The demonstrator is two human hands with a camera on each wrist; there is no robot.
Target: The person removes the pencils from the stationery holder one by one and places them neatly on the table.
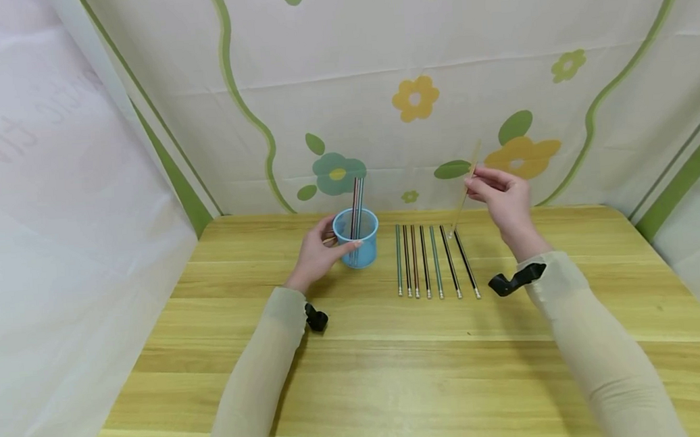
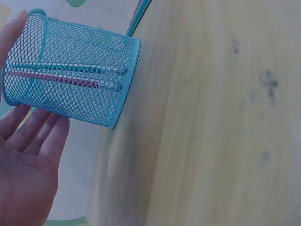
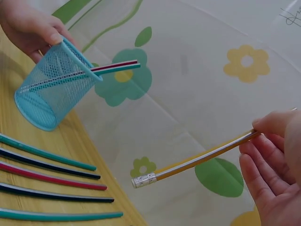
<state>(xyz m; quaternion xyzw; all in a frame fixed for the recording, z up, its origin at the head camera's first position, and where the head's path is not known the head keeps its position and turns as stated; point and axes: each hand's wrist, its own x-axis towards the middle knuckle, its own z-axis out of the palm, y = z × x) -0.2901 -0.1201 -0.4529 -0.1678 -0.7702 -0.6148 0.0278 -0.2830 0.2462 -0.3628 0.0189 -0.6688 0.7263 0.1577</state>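
Note:
A light blue mesh pencil cup [image 1: 366, 252] stands upright near the back of the table, and my left hand [image 1: 318, 254] grips it from the left, thumb at its rim. Inside lean a red pencil [image 3: 113, 64] and a teal pencil [image 3: 120, 68]; their eraser ends show low down through the mesh in the left wrist view. My right hand [image 1: 507, 201] pinches a yellow pencil [image 3: 202, 155] toward its upper end, with the metal-banded eraser end pointing down. It is held above the right end of a row of pencils, where its lower tip overlaps a black pencil [image 1: 466, 264] in the head view.
Several pencils lie side by side on the wooden table [image 1: 367, 380], among them a teal pencil [image 1: 398, 259] at the row's left end and a red pencil [image 1: 414, 261]. Their eraser ends face the front. A patterned curtain [image 1: 329, 98] hangs behind the table's back edge.

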